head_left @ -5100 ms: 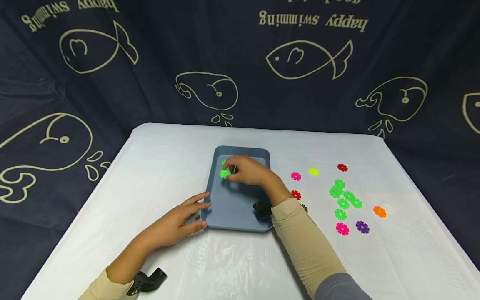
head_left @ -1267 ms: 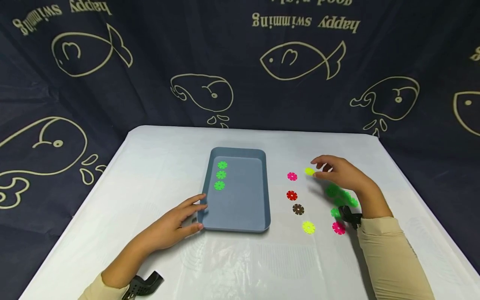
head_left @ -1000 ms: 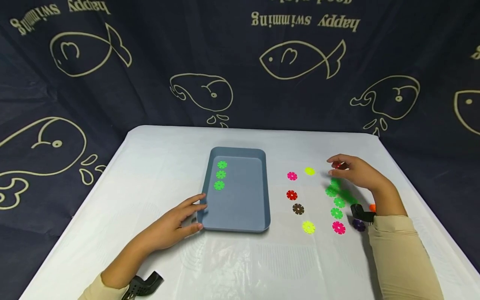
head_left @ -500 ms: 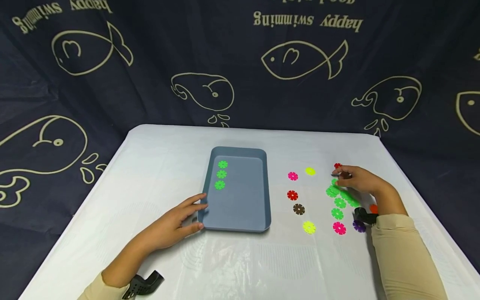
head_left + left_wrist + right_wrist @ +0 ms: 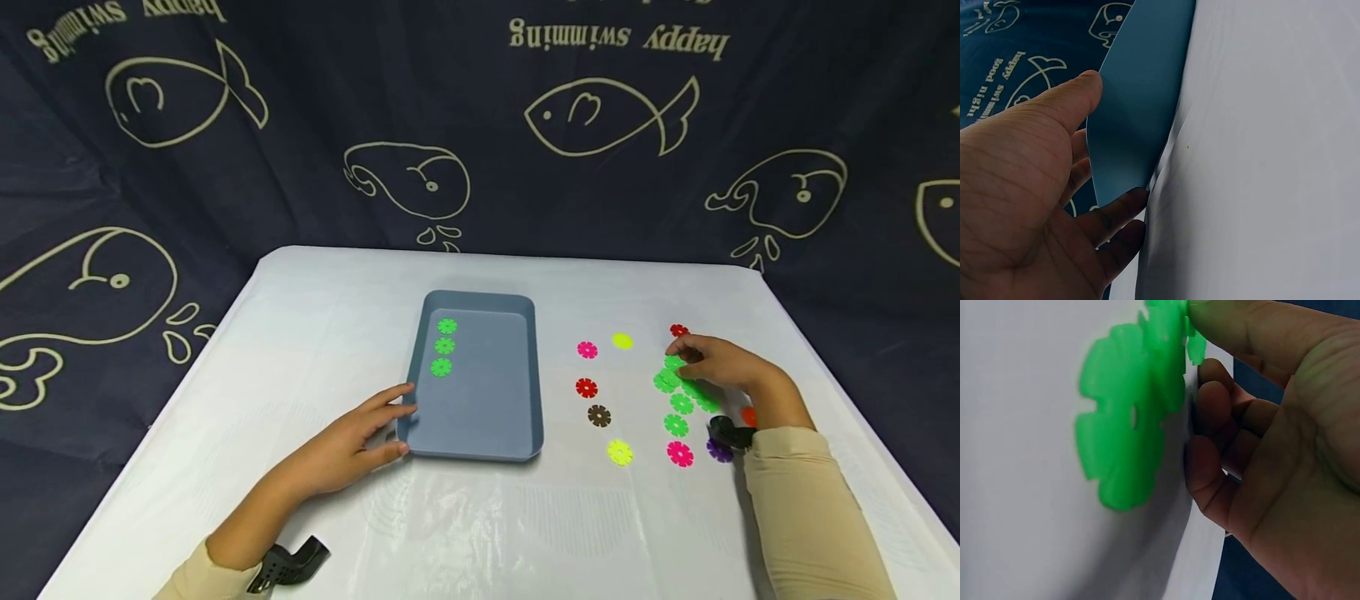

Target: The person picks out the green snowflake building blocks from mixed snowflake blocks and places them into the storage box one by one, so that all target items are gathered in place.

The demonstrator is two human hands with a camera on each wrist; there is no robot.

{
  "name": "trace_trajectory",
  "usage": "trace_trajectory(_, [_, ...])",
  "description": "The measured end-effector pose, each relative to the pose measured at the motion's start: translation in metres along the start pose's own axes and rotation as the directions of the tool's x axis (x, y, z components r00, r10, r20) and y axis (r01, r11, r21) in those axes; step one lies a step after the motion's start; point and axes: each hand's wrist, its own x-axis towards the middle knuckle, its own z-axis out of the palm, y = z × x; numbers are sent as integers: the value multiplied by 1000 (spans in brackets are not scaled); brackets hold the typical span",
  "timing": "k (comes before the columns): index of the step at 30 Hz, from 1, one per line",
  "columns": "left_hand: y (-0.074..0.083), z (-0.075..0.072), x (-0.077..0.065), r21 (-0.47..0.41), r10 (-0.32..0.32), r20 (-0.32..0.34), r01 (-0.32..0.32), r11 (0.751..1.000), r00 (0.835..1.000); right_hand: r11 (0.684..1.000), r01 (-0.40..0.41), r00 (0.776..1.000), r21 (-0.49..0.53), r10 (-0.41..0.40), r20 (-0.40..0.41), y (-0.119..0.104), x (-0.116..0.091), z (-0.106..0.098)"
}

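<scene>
A grey-blue tray (image 5: 480,417) lies on the table with three green flower-shaped plastic discs (image 5: 444,345) in a column at its upper left. My left hand (image 5: 341,450) rests at the tray's front left corner, its fingers spread and fairly straight; in the left wrist view the fingertips touch the tray's wall (image 5: 1135,106). Over a cluster of green discs (image 5: 681,403) at the right is my right hand (image 5: 723,364). Its thumb and index finger pinch the rim of one green disc (image 5: 674,363). The right wrist view shows the thumb against green plastic, with the index fingertip hidden.
Red (image 5: 587,387), pink (image 5: 587,350), yellow (image 5: 620,452) and brown (image 5: 598,416) discs lie loose between the tray and the cluster. A pink disc (image 5: 680,454), a purple disc (image 5: 720,451) and an orange disc (image 5: 748,416) lie near the right wrist. A dark patterned curtain (image 5: 480,125) hangs behind.
Earlier my right hand set green discs in the tray. It then moved right, past the yellow and red discs, and came down to the green cluster. My left hand stayed at the tray.
</scene>
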Motion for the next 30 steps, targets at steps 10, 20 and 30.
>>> trace_trajectory(10, [0,0,0,-1,-9,4,9,1000,1000,999,37,997,-8,-38,-69,0,-3,7])
trace_trajectory(20, [0,0,-1,-9,-20,14,21,1000,1000,999,30,995,-17,-32,-90,-1,-1,11])
trace_trajectory(30, [1,-2,0,-8,-2,17,2,1000,1000,999,-24,997,-21,22,-72,-5,-5,10])
